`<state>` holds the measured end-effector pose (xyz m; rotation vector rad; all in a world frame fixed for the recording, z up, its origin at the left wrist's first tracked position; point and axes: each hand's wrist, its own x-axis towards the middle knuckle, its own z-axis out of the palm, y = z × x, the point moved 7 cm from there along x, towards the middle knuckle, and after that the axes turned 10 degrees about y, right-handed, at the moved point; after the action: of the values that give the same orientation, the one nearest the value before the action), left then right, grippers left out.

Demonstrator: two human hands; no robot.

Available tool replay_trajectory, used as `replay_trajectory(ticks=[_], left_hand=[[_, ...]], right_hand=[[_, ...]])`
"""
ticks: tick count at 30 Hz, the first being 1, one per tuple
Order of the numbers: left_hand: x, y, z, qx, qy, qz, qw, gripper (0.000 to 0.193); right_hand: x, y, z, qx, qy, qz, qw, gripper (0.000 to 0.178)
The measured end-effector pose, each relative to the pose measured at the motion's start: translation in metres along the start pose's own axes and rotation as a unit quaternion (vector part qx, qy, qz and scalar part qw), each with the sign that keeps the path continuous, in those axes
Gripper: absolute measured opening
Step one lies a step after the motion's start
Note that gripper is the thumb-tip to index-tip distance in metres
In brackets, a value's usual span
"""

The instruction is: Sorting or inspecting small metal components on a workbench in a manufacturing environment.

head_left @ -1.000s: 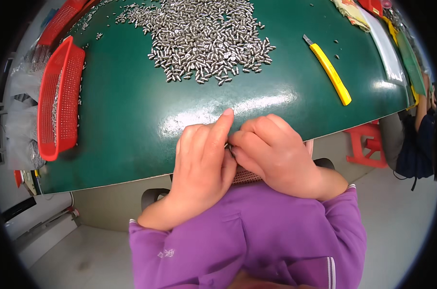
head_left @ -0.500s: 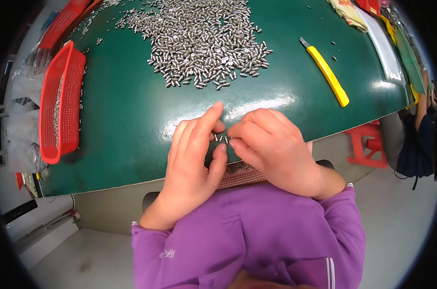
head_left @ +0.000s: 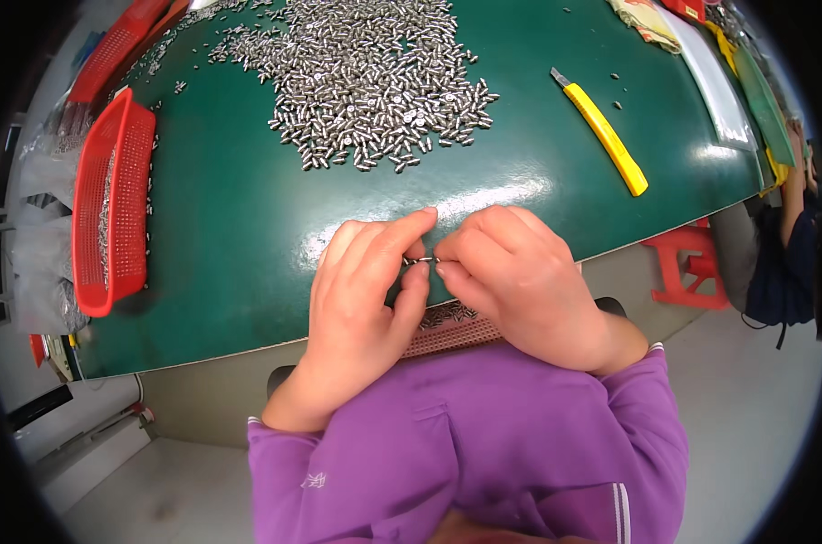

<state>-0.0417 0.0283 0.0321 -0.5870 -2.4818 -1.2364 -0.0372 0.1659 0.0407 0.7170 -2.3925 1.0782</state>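
Both hands meet above the near part of the green table. My left hand is closed in a pinch, its thumb and fingertips around small silver metal pins; one points sideways toward the other hand. Thumb and forefinger of my right hand are pressed together on a tiny metal piece, close to the left fingertips but with a small gap. Fingers partly cover these pieces. Beyond the hands lies a large heap of small silver metal parts.
A red perforated basket holding metal parts stands at the left. To the right lies a yellow utility knife, blade out. Below the table's front edge, a reddish basket holds more parts. A red stool stands at the right.
A metal pin between my left fingertips now points sideways toward the right hand; before, several stood more upright there. The left forefinger has lowered slightly. The view has shifted a little.
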Motion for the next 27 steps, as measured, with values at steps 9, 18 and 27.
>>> replay_trajectory(ticks=[9,18,27], left_hand=[[-0.003,-0.004,-0.002,-0.011,0.001,-0.007,1.000,0.057],[-0.004,-0.003,-0.006,-0.036,-0.025,-0.010,0.999,0.073],[-0.006,-0.006,-0.010,-0.051,-0.018,-0.065,0.996,0.084]], right_hand=[[0.000,0.000,0.002,0.006,0.001,-0.001,1.000,0.016],[0.003,0.005,0.004,0.054,-0.024,0.012,0.998,0.018],[0.000,0.012,0.005,0.076,-0.056,0.071,0.993,0.025]])
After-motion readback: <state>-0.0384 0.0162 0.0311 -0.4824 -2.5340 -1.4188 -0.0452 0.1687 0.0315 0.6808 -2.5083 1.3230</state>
